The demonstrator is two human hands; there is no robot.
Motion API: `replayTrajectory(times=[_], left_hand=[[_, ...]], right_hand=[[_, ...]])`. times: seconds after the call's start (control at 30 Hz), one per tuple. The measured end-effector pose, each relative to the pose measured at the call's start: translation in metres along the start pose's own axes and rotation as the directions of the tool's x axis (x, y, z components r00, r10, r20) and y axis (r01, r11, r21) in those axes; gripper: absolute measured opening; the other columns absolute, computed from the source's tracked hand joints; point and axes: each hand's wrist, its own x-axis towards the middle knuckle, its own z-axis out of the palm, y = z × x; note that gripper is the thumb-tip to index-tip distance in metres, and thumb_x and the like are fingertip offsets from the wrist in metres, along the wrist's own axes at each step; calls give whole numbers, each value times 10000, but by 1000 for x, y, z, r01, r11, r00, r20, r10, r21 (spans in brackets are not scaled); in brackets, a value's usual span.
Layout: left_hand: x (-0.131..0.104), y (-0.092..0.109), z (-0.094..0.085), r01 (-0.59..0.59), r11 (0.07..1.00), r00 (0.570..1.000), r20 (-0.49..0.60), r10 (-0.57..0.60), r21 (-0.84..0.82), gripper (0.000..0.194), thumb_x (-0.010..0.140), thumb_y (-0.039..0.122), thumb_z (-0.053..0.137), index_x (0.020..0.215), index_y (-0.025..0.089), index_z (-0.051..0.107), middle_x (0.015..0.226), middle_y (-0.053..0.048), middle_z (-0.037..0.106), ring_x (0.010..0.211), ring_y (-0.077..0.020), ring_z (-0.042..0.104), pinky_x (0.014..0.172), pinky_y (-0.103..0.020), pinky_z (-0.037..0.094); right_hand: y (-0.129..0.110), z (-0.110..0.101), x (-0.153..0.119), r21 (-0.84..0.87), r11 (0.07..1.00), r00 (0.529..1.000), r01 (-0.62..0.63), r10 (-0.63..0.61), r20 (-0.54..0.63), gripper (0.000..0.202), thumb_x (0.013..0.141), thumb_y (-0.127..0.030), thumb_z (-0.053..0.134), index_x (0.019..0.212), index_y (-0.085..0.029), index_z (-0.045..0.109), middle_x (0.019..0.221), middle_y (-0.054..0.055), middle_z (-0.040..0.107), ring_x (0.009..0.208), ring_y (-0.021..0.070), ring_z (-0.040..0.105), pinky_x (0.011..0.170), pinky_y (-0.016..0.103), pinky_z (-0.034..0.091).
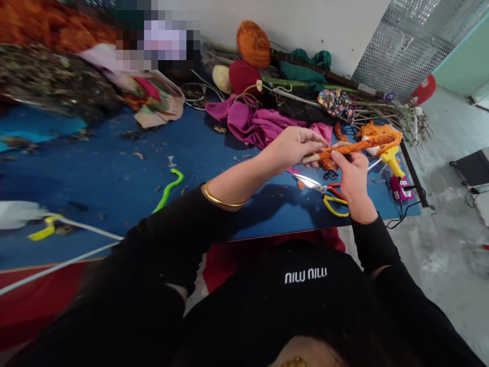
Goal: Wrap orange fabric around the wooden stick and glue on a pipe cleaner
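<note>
A thin stick [311, 158] wrapped in orange patterned cloth [367, 146] is held above the right part of the blue table. My left hand [300, 148] grips it near its bare pale end, fingers closed around it. Farther right, my right hand [351, 165] pinches the cloth and stick between thumb and fingers. Loose orange cloth bunches between the two hands. Scissors [324, 188] with red and yellow handles lie open on the table just below my hands. To the right is a yellow glue gun [392, 160], beside more orange cloth [376, 133].
The blue table [214, 204] bears magenta cloth [252, 122], wrapped round objects, a bundle of twigs [412, 120] and a green strip [168, 191]. A pink power strip [401, 189] with cables sits at the right edge. Dried plant matter [49, 81] is heaped at the left.
</note>
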Motion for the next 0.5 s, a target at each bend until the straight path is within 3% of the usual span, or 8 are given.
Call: replayTrajectory(times=[0.13, 0.3, 0.5], left_hand=[[-5, 7, -11, 54, 998, 993, 103, -58, 40, 90, 925, 88, 724, 972, 103, 799, 710, -44, 748, 526, -99, 649, 515, -174, 488], [-9, 10, -10, 2, 996, 989, 149, -15, 85, 61, 921, 150, 760, 895, 120, 806, 806, -58, 780, 519, -71, 596, 530, -182, 471], [-11, 11, -7, -22, 994, 982, 190, 1, 111, 110, 950, 147, 675, 880, 129, 759, 661, 5, 639, 460, -52, 455, 496, -194, 350]], right_hand=[[-5, -4, 5, 24, 999, 997, 46, -47, 62, 205, 788, -377, 833, 882, -239, 715, 703, -56, 631, 609, 104, 578, 596, 270, 511], [-6, -7, 15, 23, 995, 987, 95, -97, 127, 239, 777, -392, 849, 869, -232, 697, 776, -48, 664, 627, 94, 580, 620, 268, 534], [-2, -6, 26, 17, 995, 980, 101, -103, 168, 330, 792, -449, 873, 989, -251, 698, 795, -51, 678, 595, 94, 563, 570, 268, 526]])
